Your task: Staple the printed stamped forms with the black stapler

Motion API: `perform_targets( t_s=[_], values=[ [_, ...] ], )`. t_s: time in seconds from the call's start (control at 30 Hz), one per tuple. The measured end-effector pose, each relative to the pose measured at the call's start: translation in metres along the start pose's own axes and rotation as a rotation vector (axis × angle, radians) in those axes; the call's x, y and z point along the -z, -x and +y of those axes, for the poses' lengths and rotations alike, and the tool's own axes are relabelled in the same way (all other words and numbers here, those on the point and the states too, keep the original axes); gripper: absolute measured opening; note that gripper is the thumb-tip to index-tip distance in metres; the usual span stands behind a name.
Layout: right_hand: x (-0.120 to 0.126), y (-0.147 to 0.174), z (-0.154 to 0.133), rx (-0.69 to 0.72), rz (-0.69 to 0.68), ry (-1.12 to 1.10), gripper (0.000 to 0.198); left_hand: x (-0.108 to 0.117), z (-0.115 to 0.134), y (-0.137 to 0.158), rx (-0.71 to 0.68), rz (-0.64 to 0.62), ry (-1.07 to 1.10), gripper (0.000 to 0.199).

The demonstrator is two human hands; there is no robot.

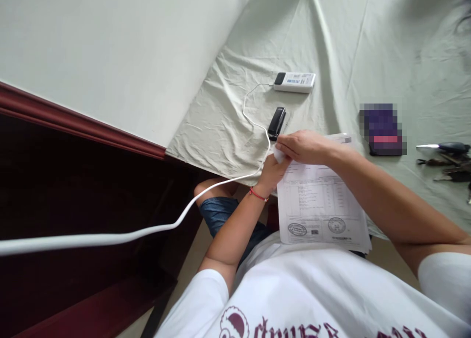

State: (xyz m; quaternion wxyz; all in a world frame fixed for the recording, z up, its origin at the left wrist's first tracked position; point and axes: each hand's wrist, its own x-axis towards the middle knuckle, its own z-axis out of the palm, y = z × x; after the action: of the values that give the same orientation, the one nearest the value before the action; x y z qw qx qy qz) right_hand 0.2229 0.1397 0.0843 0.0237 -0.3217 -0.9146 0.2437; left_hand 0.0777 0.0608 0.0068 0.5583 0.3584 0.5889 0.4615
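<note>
Your left hand [271, 170] and right hand [303, 146] both pinch the far-left corner of the stamped paper sheets [320, 205]; their print is too small to read; a black stapler [276, 123] lies just beyond.

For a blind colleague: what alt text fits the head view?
Both hands, left hand and right hand, pinch the top corner of a stack of papers on a cloth-covered table. A black stapler and a white power bank with cable lie beyond.
</note>
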Motion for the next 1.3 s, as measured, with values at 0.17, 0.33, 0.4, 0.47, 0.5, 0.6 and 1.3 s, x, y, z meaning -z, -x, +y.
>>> perform_targets(
  t_s=[0.17, 0.33, 0.4, 0.47, 0.5, 0.6, 1.3],
  values=[
    [-0.007, -0.003, 0.005, 0.109, 0.05, -0.035, 0.04, 0.002, -0.002, -0.008, 0.033, -0.076, -0.03, 0.012],
    [-0.007, -0.002, 0.013, 0.094, 0.176, -0.03, 0.051, 0.004, 0.003, -0.006, 0.014, -0.11, 0.008, 0.021],
    [-0.007, -0.001, 0.014, 0.047, 0.173, 0.016, 0.048, 0.005, 0.004, -0.005, 0.014, -0.095, 0.051, 0.024],
    [-0.008, 0.0, 0.011, 0.015, 0.099, 0.055, 0.041, 0.005, 0.003, -0.006, 0.023, -0.062, 0.061, 0.02],
    [-0.01, 0.0, 0.008, 0.007, 0.065, 0.065, 0.038, 0.006, 0.001, -0.007, 0.026, -0.049, 0.056, 0.017],
    [-0.013, -0.001, 0.002, 0.006, 0.038, 0.073, 0.033, 0.008, -0.007, -0.011, 0.013, -0.067, 0.067, 0.018],
    [-0.025, -0.01, 0.01, 0.205, 0.099, -0.04, 0.048, 0.014, -0.019, -0.014, -0.053, -0.045, 0.047, 0.027]
  ],
)
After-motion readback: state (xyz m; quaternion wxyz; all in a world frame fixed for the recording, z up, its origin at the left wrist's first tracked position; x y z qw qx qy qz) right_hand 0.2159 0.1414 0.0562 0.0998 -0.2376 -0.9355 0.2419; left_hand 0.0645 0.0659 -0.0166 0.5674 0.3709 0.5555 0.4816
